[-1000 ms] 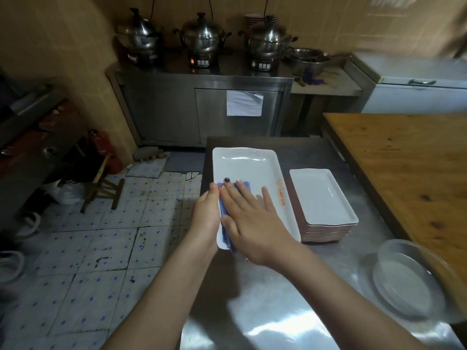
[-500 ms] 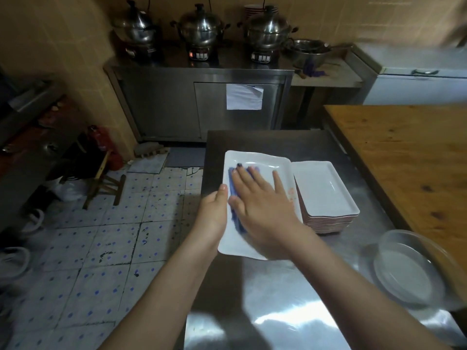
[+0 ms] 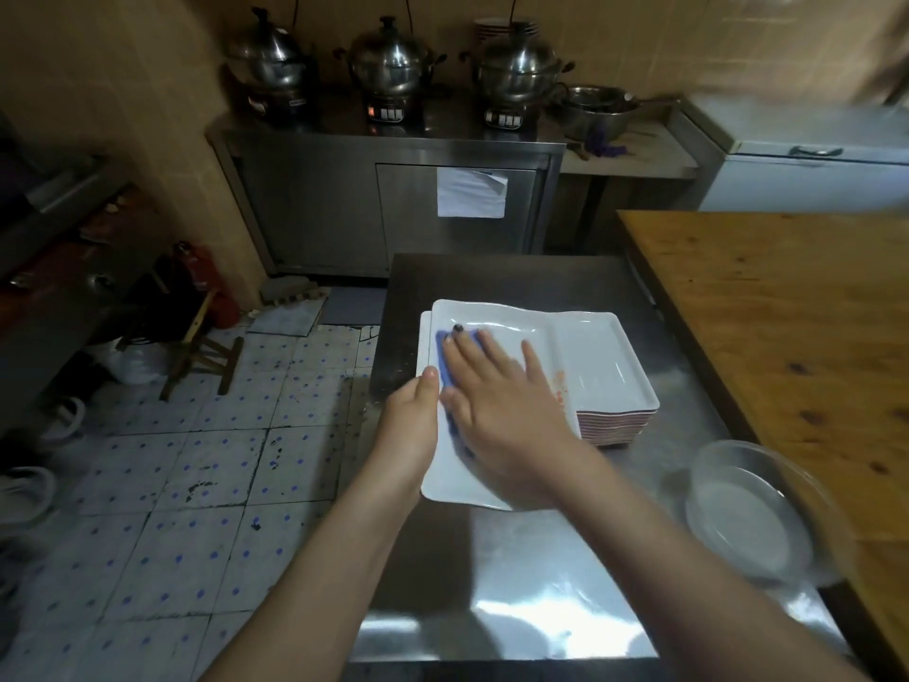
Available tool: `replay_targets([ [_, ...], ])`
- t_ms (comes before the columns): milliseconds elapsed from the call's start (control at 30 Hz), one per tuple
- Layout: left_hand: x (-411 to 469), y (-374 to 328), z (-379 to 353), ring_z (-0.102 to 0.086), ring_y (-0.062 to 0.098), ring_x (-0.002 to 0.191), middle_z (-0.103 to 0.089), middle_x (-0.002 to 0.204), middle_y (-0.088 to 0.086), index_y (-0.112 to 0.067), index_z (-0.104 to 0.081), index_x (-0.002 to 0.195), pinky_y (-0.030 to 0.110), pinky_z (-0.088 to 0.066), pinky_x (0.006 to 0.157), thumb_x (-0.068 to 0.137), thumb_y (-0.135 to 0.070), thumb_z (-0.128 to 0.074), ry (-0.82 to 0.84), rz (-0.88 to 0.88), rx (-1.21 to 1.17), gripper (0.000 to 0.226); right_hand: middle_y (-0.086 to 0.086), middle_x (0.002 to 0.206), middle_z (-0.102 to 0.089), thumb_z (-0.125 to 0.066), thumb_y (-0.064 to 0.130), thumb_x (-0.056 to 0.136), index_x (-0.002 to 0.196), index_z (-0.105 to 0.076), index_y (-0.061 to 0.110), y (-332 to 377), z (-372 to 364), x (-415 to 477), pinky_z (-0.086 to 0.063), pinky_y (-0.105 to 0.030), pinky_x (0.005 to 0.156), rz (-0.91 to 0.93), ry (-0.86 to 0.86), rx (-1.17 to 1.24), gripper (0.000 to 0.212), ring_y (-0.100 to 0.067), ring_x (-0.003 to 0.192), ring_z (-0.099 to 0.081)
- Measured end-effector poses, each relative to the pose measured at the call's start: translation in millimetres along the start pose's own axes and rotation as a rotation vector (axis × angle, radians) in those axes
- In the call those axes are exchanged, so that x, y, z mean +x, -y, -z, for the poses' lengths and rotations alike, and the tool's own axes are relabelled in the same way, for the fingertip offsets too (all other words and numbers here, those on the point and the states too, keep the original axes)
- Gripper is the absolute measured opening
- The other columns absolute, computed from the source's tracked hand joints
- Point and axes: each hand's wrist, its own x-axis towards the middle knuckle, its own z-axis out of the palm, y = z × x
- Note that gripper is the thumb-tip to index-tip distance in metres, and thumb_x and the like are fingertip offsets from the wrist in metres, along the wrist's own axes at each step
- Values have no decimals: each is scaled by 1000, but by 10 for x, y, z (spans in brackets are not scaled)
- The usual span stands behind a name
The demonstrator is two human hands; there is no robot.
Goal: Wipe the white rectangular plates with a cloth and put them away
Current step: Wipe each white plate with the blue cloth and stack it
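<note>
Right hand (image 3: 501, 411): fingers spread, flat, palm down, pressing the blue cloth (image 3: 445, 369) onto the plate (image 3: 497, 319). I only see the cloth's left strip past the fingers; the rest is under the palm.

Left hand (image 3: 413, 420): clamps the plate's left rim, thumb on top. The fingers underneath are hidden from me.

The plate is over the steel table (image 3: 516, 583), near its left edge, long axis pointing away from me. Its right rim meets the left side of the stack (image 3: 615, 371) of white plates. Overlap or contact, can't tell, the frame is smeared there. Also can't tell if the plate rests on the table or is held just off it.

My read: mid-wipe on this plate, not yet put away.

Risks:
- One-sided hold. If the right hand's push runs left, the plate can slip out of the thumb clamp and go off the table edge onto the tiled floor (image 3: 196, 460). Breakage.
- A push to the right drives the rim into the stack and shifts or chips it.
- Red marks (image 3: 560, 393) on the right rim lie outside the cloth. Print or residue, unclear. If residue, this pass misses it.
- If the cloth bunches under the palm, bare skin smears the glaze.
- Glass dish (image 3: 747, 509) sits just beside the right forearm. A wide elbow swing on the put-away clips it.
</note>
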Motion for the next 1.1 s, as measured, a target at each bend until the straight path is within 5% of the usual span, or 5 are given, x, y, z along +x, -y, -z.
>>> replay_targets([
  [200, -282, -47, -81, -63, 7, 56, -67, 71, -5, -15, -61, 76, 14, -47, 43, 100, -33, -38, -59, 34, -21, 38, 6, 160, 5, -6, 39, 100, 152, 4, 23, -554, 152, -261, 14, -46, 113, -153, 57, -70, 55, -18, 146, 12],
  [467, -718, 81, -311, -63, 23, 82, -66, 91, 8, -12, -62, 105, 25, -47, 66, 101, -28, -34, -115, 29, -30, 32, 9, 159, 11, -12, 42, 100, 151, 5, 28, -218, 26, -823, 19, -46, 111, 30, 46, 71, 56, -14, 145, 16],
  [633, -903, 103, -264, -65, 14, 70, -68, 79, -2, -17, -61, 81, 20, -49, 57, 100, -34, -36, -121, 31, -64, 36, 7, 160, 7, -8, 40, 101, 152, 3, 27, -491, 175, -773, 18, -46, 112, -149, 37, -10, 54, -17, 146, 13],
  [933, -884, 133, -159, -60, 7, 69, -64, 79, -4, -20, -61, 94, 18, -46, 54, 101, -30, -34, -123, -26, -56, 30, 9, 159, 14, -14, 43, 100, 151, 8, 29, 100, 117, -1094, 23, -41, 108, 41, 30, 99, 57, -15, 144, 20],
  [1100, -885, 107, 42, -64, 15, 67, -67, 74, -2, -16, -62, 85, 21, -48, 56, 100, -32, -37, -105, 36, -116, 33, 7, 160, 7, -11, 41, 101, 152, 3, 27, -29, 252, -739, 23, -43, 108, -120, 44, 1, 54, -17, 146, 14],
])
